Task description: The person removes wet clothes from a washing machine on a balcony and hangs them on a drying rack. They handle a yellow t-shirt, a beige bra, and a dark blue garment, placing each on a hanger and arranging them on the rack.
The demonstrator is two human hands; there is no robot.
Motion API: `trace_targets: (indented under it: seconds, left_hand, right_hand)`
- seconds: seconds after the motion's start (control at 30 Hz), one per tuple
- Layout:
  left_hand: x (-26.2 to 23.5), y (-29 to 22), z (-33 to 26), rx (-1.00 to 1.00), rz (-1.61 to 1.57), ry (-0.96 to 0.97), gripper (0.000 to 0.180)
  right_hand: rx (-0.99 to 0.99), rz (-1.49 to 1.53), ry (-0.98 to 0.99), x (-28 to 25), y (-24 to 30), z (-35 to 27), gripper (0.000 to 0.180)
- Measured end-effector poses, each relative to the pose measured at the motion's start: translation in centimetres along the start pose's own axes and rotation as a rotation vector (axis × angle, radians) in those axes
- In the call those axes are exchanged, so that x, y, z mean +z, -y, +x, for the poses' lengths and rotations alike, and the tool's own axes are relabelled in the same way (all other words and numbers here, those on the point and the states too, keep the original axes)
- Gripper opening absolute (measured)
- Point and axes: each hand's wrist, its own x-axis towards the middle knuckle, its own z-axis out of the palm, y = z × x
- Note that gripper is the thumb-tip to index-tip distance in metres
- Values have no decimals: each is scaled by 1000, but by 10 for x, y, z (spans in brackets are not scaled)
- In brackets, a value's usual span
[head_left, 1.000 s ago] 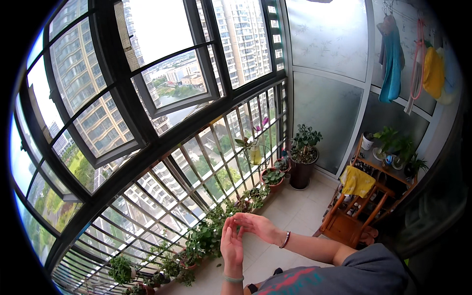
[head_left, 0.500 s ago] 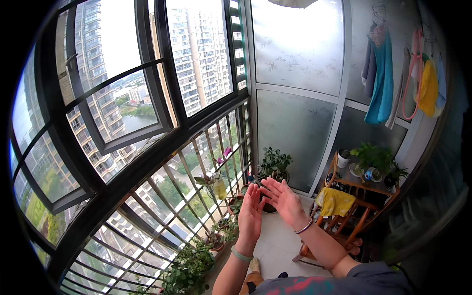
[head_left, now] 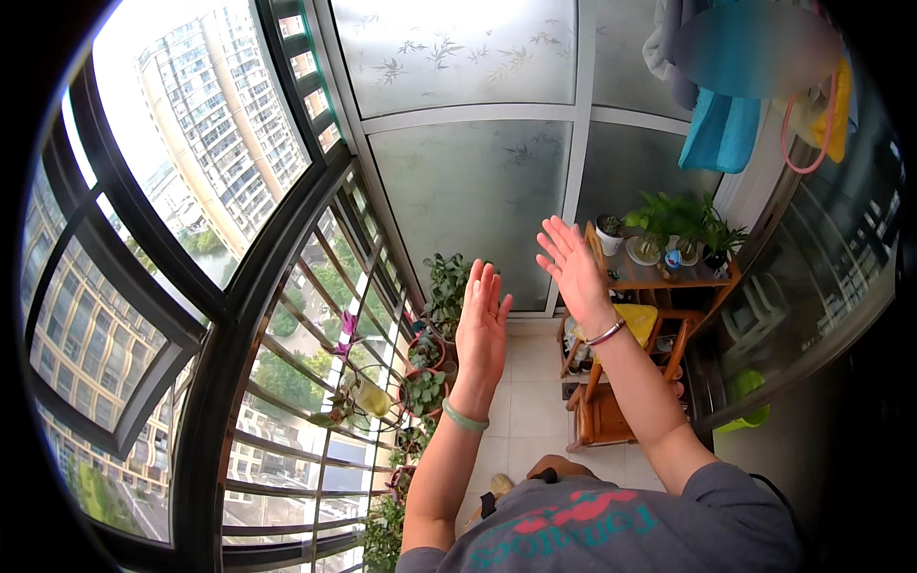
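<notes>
My left hand (head_left: 481,334) is raised with fingers stretched upward and nothing in it. A pale green bangle (head_left: 465,417) circles that wrist. My right hand (head_left: 579,277), also raised, has its fingers extended and spread a little, and holds nothing. Round the right wrist sits a thin dark bracelet (head_left: 606,333). A gap separates the two hands. Behind the left hand stands a leafy potted plant (head_left: 447,291); nearest to the right hand is a wooden shelf (head_left: 659,277) bearing several potted plants.
Barred windows (head_left: 306,382) run along my left, with an orchid (head_left: 348,329) hanging by them. Frosted glass panels (head_left: 478,201) close the far end. A wooden chair (head_left: 611,417) stands right, under a yellow cloth (head_left: 634,325). A blue towel (head_left: 721,134) hangs at upper right.
My hands have moved apart, the right one upward and slightly right. The view has turned toward the right and down, showing more of the floor and my shirt.
</notes>
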Motion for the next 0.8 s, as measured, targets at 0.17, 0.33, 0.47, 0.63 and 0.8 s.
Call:
trace_targets:
  seconds: [0.17,0.33,0.47,0.63,0.8]
  left_hand:
    - [5,21,66,-89,-13,90,59]
    - [19,38,128,-135,30,124,59]
    - [28,50,195,-83,94,159,59]
    - [56,81,275,-115,121,164,63]
    - [73,131,336,-195,95,157,64]
  right_hand:
    - [-128,-68,-133,-41,9,78,77]
    - [-208,-67,-189,-80,28,157,75]
    - [-276,-104,-169,-103,54,228,81]
    - [-348,-263,-212,-135,88,315,84]
    - [-366,-460,-279,-167,107,390,87]
